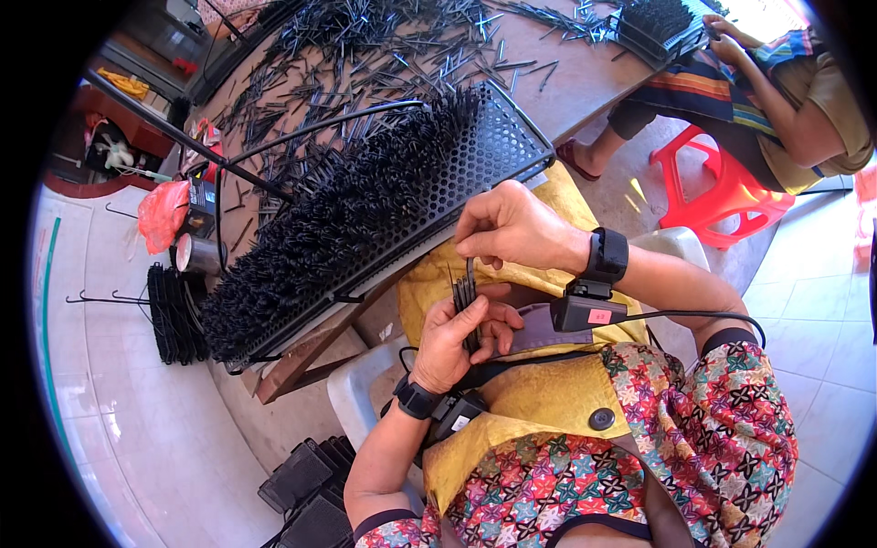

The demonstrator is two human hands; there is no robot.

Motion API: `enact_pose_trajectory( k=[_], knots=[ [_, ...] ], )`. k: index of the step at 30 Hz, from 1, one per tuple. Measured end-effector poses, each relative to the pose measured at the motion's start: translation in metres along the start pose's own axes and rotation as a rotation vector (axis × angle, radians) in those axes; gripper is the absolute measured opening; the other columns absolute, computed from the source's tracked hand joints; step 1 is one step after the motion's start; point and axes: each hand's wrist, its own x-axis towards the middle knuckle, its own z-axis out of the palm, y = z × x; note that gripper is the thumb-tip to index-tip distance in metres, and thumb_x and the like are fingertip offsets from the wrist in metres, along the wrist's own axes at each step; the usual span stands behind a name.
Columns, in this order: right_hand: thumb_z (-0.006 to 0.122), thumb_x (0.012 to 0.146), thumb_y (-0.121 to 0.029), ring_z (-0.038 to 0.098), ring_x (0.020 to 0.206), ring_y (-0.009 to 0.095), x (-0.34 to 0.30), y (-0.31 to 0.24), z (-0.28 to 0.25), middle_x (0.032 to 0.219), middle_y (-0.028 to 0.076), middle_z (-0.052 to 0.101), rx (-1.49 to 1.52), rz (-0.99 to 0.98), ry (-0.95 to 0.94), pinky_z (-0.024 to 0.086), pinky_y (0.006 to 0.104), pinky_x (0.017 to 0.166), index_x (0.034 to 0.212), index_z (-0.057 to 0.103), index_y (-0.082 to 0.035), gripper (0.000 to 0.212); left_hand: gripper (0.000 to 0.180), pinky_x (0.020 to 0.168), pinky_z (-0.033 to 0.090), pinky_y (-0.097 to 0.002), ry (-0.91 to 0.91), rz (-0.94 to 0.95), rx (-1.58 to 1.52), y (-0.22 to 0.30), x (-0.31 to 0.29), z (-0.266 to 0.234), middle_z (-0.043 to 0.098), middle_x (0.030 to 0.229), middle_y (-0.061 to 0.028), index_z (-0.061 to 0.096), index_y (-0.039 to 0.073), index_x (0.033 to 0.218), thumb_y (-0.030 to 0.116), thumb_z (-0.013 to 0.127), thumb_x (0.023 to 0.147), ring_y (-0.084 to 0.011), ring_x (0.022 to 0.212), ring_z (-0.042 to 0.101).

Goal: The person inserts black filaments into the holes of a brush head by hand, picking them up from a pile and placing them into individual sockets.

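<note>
My left hand (452, 340) is closed round a small bundle of thin black sticks (464, 294), which point upward over my lap. Just above it, my right hand (525, 226) has thumb and fingers pinched on the upper end of one thin black stick (470, 272). The lower end of that stick merges with the bundle, so I cannot tell whether it is apart from it. In front of both hands a black perforated rack (521, 151) lies slanted on the table edge. Upright black sticks (338, 224) fill most of its holes densely; bare holes show toward its right end.
Loose black sticks (365, 46) cover the brown table (575, 100). A co-worker (804, 110) sits far right by a red stool (713, 187), hands at another rack (653, 32). Hooked black racks (174, 315) hang at left, near a tin can (196, 254). Black trays (311, 484) lie below.
</note>
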Motion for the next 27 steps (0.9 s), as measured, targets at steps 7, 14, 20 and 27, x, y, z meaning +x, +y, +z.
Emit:
enact_pose_trajectory(
  k=[7, 14, 20, 27],
  knots=[
    [0.062, 0.079, 0.001, 0.058, 0.06, 0.009, -0.011, 0.01, 0.01, 0.071, 0.005, 0.062, 0.026, -0.021, 0.114, 0.048, 0.0219, 0.052, 0.085, 0.06, 0.005, 0.007, 0.03, 0.038, 0.031, -0.0183, 0.17, 0.085, 0.007, -0.002, -0.001, 0.004, 0.061, 0.085, -0.0156, 0.051, 0.0, 0.112, 0.024, 0.049, 0.093, -0.015, 0.059, 0.057],
    [0.063, 0.078, 0.004, 0.058, 0.061, 0.007, -0.007, -0.004, -0.015, 0.07, 0.004, 0.062, -0.043, -0.169, 0.476, 0.048, 0.0206, 0.054, 0.083, 0.06, 0.003, 0.006, 0.024, 0.038, 0.028, -0.0187, 0.164, 0.092, 0.021, -0.003, -0.001, 0.001, 0.06, 0.081, -0.0114, 0.052, 0.003, 0.111, 0.02, 0.048, 0.094, -0.01, 0.05, 0.047],
    [0.065, 0.075, 0.002, 0.058, 0.062, 0.014, 0.03, -0.014, -0.04, 0.071, 0.006, 0.061, -0.476, -0.692, 0.808, 0.047, 0.0243, 0.055, 0.081, 0.06, 0.001, 0.008, 0.023, 0.055, 0.05, -0.0267, 0.26, 0.146, -0.097, -0.011, 0.004, -0.003, 0.061, 0.094, -0.0137, 0.051, 0.0, 0.112, 0.014, 0.048, 0.093, -0.0192, 0.075, 0.061],
    [0.062, 0.067, 0.005, 0.054, 0.07, 0.03, 0.056, -0.007, -0.031, 0.076, 0.011, 0.054, -0.724, -1.035, 0.696, 0.046, 0.0375, 0.062, 0.08, 0.054, 0.0, 0.016, 0.027, 0.083, 0.051, -0.042, 0.226, 0.101, -0.187, -0.011, 0.004, -0.007, 0.059, 0.103, -0.0164, 0.046, 0.0, 0.118, 0.012, 0.047, 0.093, -0.028, 0.095, 0.06]
  ],
)
